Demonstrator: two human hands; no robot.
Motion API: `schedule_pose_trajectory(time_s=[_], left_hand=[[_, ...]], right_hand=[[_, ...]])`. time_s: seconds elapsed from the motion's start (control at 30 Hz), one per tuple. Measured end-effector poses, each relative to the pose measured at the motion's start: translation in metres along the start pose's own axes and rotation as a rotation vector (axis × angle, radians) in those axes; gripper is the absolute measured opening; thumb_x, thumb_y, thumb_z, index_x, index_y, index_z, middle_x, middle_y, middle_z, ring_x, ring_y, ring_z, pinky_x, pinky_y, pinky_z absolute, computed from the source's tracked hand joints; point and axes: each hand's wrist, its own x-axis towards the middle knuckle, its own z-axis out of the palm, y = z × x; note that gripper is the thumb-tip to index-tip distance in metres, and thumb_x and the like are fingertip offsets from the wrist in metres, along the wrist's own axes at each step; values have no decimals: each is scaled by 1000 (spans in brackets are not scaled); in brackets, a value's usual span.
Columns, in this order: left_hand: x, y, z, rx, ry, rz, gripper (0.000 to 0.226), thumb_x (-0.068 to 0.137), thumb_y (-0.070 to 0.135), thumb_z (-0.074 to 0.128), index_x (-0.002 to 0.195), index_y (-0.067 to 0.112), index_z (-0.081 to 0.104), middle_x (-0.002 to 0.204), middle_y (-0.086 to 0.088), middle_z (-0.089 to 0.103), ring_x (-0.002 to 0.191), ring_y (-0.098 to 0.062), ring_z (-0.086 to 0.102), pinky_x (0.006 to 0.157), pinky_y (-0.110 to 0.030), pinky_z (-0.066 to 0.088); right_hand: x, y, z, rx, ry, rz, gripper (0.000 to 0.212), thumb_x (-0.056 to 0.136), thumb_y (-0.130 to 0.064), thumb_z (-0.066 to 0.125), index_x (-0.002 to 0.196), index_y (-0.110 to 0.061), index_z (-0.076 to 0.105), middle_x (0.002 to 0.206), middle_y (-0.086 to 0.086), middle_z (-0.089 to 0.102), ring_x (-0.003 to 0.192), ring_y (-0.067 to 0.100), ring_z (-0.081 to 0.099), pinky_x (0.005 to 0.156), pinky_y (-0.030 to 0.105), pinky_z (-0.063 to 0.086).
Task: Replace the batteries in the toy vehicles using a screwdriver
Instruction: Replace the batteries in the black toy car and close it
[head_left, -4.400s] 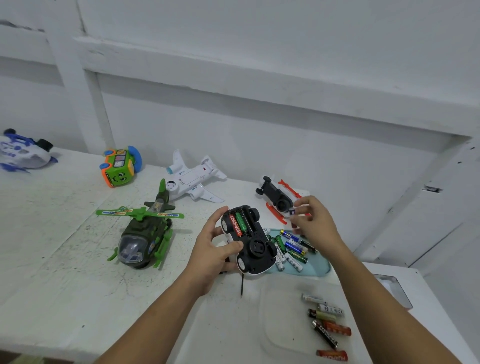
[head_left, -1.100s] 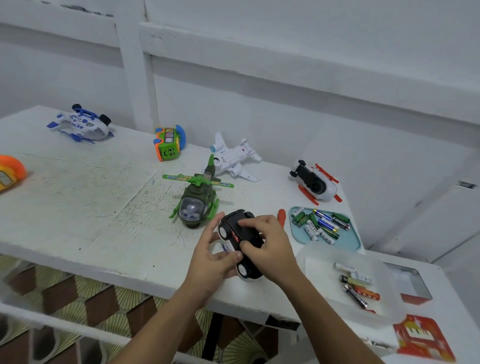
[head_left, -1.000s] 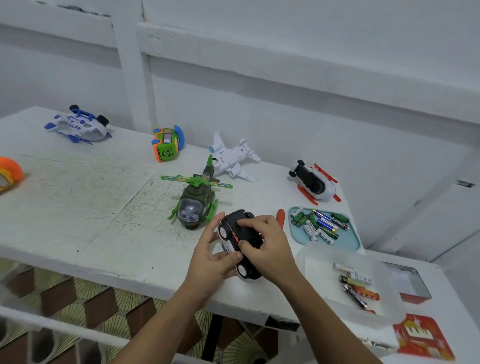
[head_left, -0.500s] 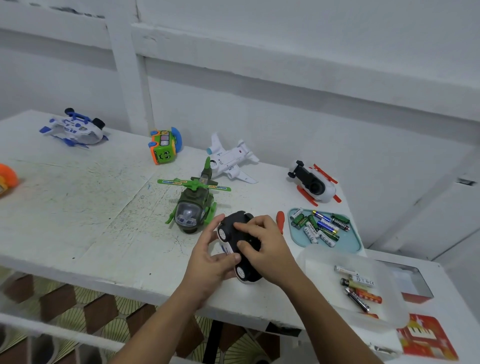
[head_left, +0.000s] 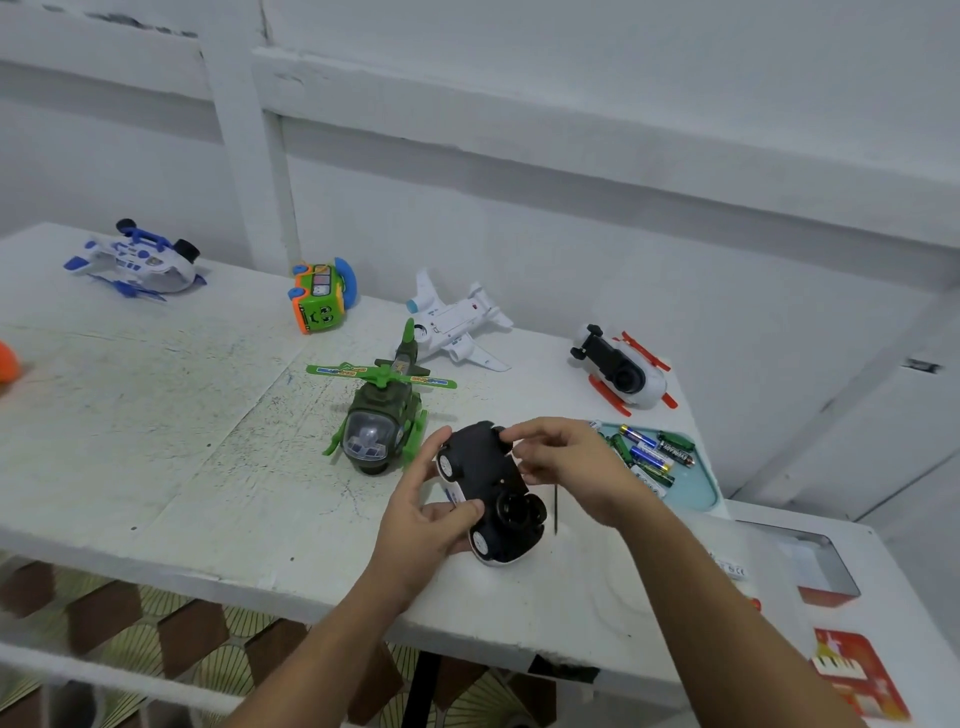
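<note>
Left hand (head_left: 421, 525) grips and right hand (head_left: 566, 462) pinches the upturned black-bottomed plastic toy car (head_left: 501, 512), whose battery cover (head_left: 480, 460), if unscrewed, may pop loose.

Little legible, frame soft.
- Black battery (head_left: 677, 456) in teal tray (head_left: 698, 500), 2 o'clock from toy car (head_left: 485, 483): white lettering, prob. "EVEREADY", blurred.
- Other batts in same tray: labels unreadable.
- Small white sticker (head_left: 732, 570), 4 o'clock from car: "CE"-type mark, char before it unclear.
- Helicopter rotor (head_left: 382, 372), 11 o'clock from car: blue decals w/ txt, too small to read.
- Car side strip by left hand (head_left: 431, 525) thumb: blue/red print, unreadable.
- Red card (head_left: 857, 675), 5 o'clock: piano-key graphic, no legible txt.
</note>
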Motion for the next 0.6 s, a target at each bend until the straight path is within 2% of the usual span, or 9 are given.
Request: schedule_pose_trajectory(time_s=[0.07, 0.13, 0.2, 0.27, 0.3, 0.33, 0.4, 0.5, 0.6], left_hand=[[0, -2, -1, 20, 6, 19, 73, 86, -17, 58, 129, 41, 46, 118, 9, 58, 68, -15, 72, 57, -26, 57], [-1, -2, 0, 45, 8, 29, 74, 86, -16, 59, 130, 41, 45, 116, 12, 58, 66, -13, 70, 57, -25, 57], [-2, -4, -1, 52, -3, 32, 75, 86, -15, 60, 129, 45, 46, 113, 16, 60, 68, -14, 70, 60, -28, 58], [-1, -5, -2, 56, 0, 28, 75, 86, -14, 61, 127, 47, 47, 112, 16, 61, 70, -15, 71, 63, -30, 59], [-1, -5, -2, 65, 0, 31, 75, 86, -14, 61, 127, 48, 46, 114, 15, 60, 71, -16, 72, 64, -31, 60], [-1, -5, -2, 76, -2, 35, 76, 86, -13, 62, 127, 49, 46, 116, 13, 58, 72, -16, 72, 65, -32, 60], [-2, -4, -2, 89, -4, 48, 76, 87, -13, 61, 126, 50, 45, 117, 12, 56, 69, -13, 71, 63, -28, 59], [-3, -3, -2, 98, -9, 59, 76, 87, -13, 62, 125, 50, 44, 118, 14, 55, 69, -12, 71, 61, -25, 57], [-3, -2, -2, 123, -8, 71, 76, 86, -12, 63, 124, 52, 44, 117, 14, 54, 70, -13, 72, 60, -24, 57]], right_hand=[[5, -2, -8, 72, 6, 73, 23, 92, 6, 55, 92, -10, 71, 87, 12, 62, 73, 19, 63, 72, 30, 59], [13, 0, -15, 53, 47, 130, 21, 91, 6, 57, 97, -9, 69, 88, 14, 63, 73, 22, 64, 76, 38, 61], [22, 3, -18, -219, 127, 156, 26, 89, 4, 59, 109, -10, 67, 95, 14, 64, 79, 25, 65, 84, 42, 58], [27, 5, -18, -635, 202, 142, 37, 89, -3, 61, 125, -13, 61, 117, 12, 62, 101, 25, 62, 95, 38, 52], [28, 5, -15, -769, 216, 134, 42, 90, -7, 61, 131, -14, 57, 127, 11, 59, 111, 26, 59, 97, 36, 48], [29, 6, -12, -830, 213, 138, 44, 91, -10, 61, 134, -12, 54, 129, 11, 58, 113, 26, 57, 96, 35, 48], [30, 9, -5, -867, 193, 151, 39, 90, -10, 60, 129, -9, 55, 118, 12, 60, 97, 25, 60, 88, 37, 55], [31, 13, -1, -880, 203, 155, 36, 89, 2, 53, 124, -9, 52, 106, 11, 57, 79, 17, 51, 79, 35, 57], [33, 13, -3, -728, 220, 155, 52, 87, 5, 55, 133, -16, 45, 118, 13, 56, 90, 22, 55, 79, 36, 54]])
